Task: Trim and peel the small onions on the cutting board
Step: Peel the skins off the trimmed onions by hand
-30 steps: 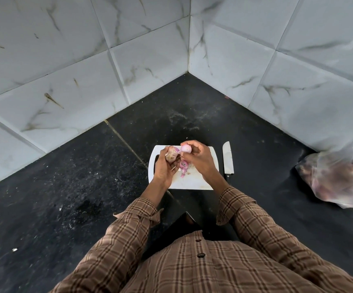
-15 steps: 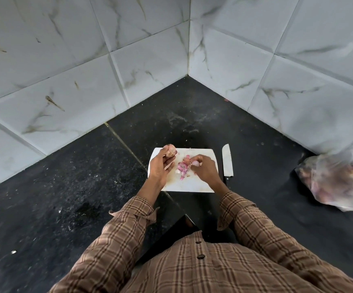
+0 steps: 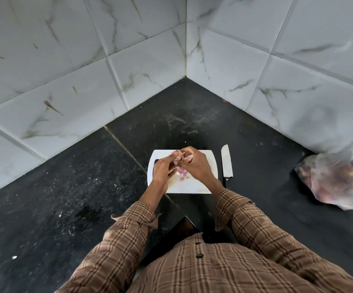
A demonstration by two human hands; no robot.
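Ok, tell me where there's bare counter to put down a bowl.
Bare dark counter lies left of the cutting board, also behind it toward the tiled corner, and between knife and plastic bag. The board is crowded: both hands and onion peels.

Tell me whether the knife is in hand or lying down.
Lying down. The knife rests flat on the black counter beside the cutting board; both hands work an onion.

Soft even daylight, wide-angle edge bending, sharp centre
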